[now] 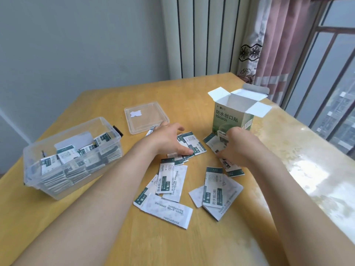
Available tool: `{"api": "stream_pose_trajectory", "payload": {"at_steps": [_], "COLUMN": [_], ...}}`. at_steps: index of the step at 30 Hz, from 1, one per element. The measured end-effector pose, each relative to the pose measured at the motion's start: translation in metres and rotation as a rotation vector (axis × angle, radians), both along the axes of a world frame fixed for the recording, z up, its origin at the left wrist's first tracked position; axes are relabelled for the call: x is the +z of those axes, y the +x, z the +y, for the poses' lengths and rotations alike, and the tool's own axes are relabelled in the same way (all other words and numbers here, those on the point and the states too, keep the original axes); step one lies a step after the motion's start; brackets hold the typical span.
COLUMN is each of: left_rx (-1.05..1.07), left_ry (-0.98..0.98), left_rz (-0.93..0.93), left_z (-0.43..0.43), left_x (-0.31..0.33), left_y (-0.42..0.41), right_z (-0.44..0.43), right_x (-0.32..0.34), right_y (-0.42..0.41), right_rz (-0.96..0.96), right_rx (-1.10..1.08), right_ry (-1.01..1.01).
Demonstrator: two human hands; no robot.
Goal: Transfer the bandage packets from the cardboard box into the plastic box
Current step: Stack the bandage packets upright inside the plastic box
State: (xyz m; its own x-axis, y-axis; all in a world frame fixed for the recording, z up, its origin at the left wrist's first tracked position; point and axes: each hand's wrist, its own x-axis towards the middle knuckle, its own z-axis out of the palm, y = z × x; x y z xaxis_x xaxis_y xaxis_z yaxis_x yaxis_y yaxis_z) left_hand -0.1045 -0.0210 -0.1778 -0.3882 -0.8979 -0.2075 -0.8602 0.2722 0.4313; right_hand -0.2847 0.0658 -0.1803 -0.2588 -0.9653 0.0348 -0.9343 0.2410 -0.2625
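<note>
A green and white cardboard box (233, 117) stands upright at the back right of the table, its top flaps open. Several white and green bandage packets (215, 191) lie scattered on the wood between my arms. A clear plastic box (38, 181) at the left holds stacked packets. My left hand (169, 139) lies flat over a small pile of packets in the middle, its thumb pressing on them. My right hand (238, 144) is curled in front of the cardboard box and grips a bunch of packets, with more packets under it.
The plastic box's clear lid (147, 117) lies flat behind my left hand. The wooden table (105, 227) ends at a window with railings on the right. A curtain and a radiator stand behind the table.
</note>
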Motion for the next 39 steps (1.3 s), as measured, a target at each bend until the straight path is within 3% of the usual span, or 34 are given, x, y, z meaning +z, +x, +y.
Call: {"api": "stream_pose_trajectory", "payload": {"at_steps": [4, 7, 13, 15, 19, 21, 25, 30, 33, 35, 39], "left_rx": [0.053, 0.030, -0.014, 0.005, 0.093, 0.122, 0.258, 0.296, 0.184, 0.142, 0.000], "left_ry": [0.023, 0.030, 0.021, 0.029, 0.205, 0.205, -0.020, 0.078, 0.044, -0.045, -0.163], "left_rz": [0.181, 0.116, -0.008, 0.161, 0.759, 0.845, 0.879, 1.142, 1.062, 0.951, 0.481], "left_z": [0.010, 0.015, 0.030, 0.036, 0.055, 0.060, 0.063, 0.074, 0.083, 0.083, 0.075], "left_x": [0.000, 0.003, 0.013, 0.013, 0.021, 0.017, 0.002, 0.010, 0.009, 0.007, 0.010], "left_y": [0.006, 0.015, 0.022, 0.023, 0.025, 0.031, 0.035, 0.036, 0.028, 0.025, 0.047], "right_z": [-0.001, -0.001, 0.003, 0.003, 0.003, 0.004, 0.007, 0.007, 0.013, 0.014, 0.012], "right_x": [-0.002, 0.004, 0.007, 0.002, -0.005, -0.006, -0.005, 0.001, -0.002, -0.004, 0.002], "right_y": [0.004, 0.008, 0.024, 0.034, 0.049, 0.055, 0.061, 0.061, 0.073, 0.077, 0.065], "right_rz": [-0.042, -0.147, -0.968, -1.141, -1.322, -1.354, -1.436, -1.662, -1.554, -1.542, -1.478], "right_rx": [0.023, 0.042, 0.037, 0.047, 0.091, 0.137, 0.263, 0.171, 0.318, 0.288, 0.177], "right_ry": [-0.090, -0.217, -0.291, -0.279, -0.280, -0.241, -0.069, -0.030, 0.094, 0.072, -0.008]}}
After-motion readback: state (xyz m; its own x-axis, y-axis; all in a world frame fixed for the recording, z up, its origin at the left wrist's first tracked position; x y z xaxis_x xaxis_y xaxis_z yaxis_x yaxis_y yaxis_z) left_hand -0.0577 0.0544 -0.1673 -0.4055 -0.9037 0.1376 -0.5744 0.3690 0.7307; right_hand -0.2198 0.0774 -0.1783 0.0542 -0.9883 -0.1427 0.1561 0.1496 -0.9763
